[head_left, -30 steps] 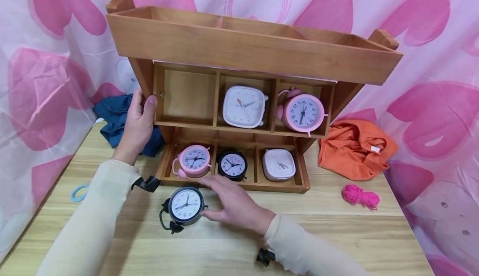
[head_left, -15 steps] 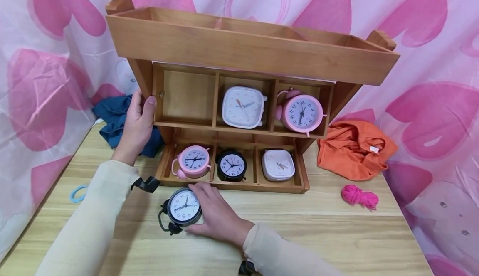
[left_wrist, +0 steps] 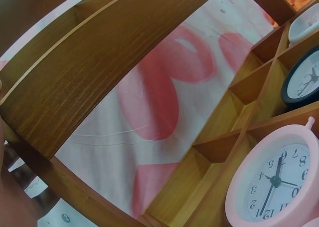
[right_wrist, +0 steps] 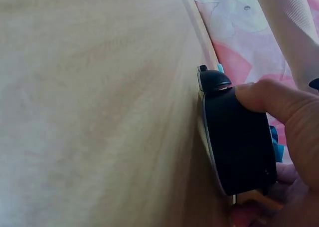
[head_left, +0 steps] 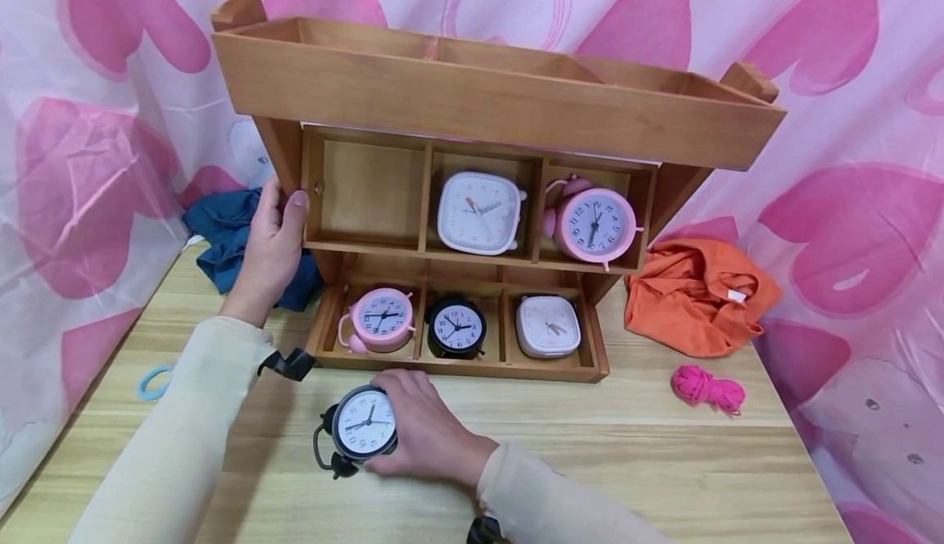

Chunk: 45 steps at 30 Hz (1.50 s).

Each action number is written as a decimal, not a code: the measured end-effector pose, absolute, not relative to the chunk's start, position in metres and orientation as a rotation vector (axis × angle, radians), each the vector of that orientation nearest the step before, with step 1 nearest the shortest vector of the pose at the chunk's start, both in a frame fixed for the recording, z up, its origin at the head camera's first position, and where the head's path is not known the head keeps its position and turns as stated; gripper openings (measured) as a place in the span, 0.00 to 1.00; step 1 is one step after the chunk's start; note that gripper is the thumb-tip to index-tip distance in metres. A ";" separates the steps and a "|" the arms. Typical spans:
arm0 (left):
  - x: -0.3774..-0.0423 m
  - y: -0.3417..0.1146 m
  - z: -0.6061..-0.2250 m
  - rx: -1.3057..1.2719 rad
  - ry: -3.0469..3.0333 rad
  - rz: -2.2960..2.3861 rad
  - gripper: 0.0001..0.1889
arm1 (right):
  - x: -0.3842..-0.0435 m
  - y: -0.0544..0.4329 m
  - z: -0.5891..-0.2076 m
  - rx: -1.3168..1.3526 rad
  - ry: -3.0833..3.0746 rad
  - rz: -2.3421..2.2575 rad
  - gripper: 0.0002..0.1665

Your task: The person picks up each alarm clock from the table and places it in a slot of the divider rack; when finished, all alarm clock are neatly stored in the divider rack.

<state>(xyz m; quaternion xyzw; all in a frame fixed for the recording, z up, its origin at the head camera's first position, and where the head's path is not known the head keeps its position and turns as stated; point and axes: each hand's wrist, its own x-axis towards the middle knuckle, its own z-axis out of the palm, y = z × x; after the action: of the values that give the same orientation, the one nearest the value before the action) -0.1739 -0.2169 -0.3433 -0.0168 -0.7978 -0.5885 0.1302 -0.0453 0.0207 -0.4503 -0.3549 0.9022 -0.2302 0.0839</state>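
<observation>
My right hand (head_left: 431, 429) grips a black twin-bell alarm clock (head_left: 365, 421) in front of the shelf, dial up and bells to the left. In the right wrist view the thumb presses the black casing (right_wrist: 239, 142); whether the clock touches the table cannot be told. My left hand (head_left: 265, 253) holds the left side of a wooden shelf (head_left: 487, 102). On the middle tier sit a white square clock (head_left: 479, 212) and a pink alarm clock (head_left: 597, 224); its left compartment is bare. The bottom tier holds another pink clock (head_left: 382, 316), a small black clock (head_left: 456, 327) and a white clock (head_left: 548, 326).
Blue cloth (head_left: 221, 237) lies behind my left arm, and a light-blue ring (head_left: 153, 383) is at the table's left. Orange cloth (head_left: 701, 298) and a bundle of pink yarn (head_left: 708, 390) lie on the right. A heart-patterned curtain (head_left: 848, 224) surrounds the table (head_left: 664, 462).
My right hand has moved left and closed around the black alarm clock, which has since shifted slightly toward me. The left hand has stayed on the shelf's side.
</observation>
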 end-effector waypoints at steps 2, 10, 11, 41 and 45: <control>-0.173 -0.216 -0.344 -0.052 -2.321 -1.703 0.30 | -0.045 0.024 -0.452 -1.068 2.668 -0.720 0.61; -0.173 -0.215 -0.345 -0.065 -2.323 -1.701 0.30 | -0.045 0.045 -0.428 -1.092 2.593 -1.025 0.58; -0.173 -0.215 -0.344 -0.065 -2.323 -1.704 0.30 | -0.046 0.048 -0.419 -1.100 2.592 -1.071 0.58; -0.174 -0.216 -0.343 -0.065 -2.316 -1.681 0.28 | -0.178 0.011 -0.264 -1.056 3.241 -0.931 0.59; -0.173 -0.216 -0.343 -0.052 -2.321 -1.679 0.28 | -0.181 0.002 -0.269 -1.017 3.294 -0.778 0.61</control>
<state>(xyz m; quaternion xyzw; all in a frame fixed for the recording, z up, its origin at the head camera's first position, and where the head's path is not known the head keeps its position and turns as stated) -0.1728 -0.2165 -0.3431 -0.0180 -0.8024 -0.5804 0.1379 -0.1811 0.0017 -0.2686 -0.2822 0.9142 -0.2159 -0.1948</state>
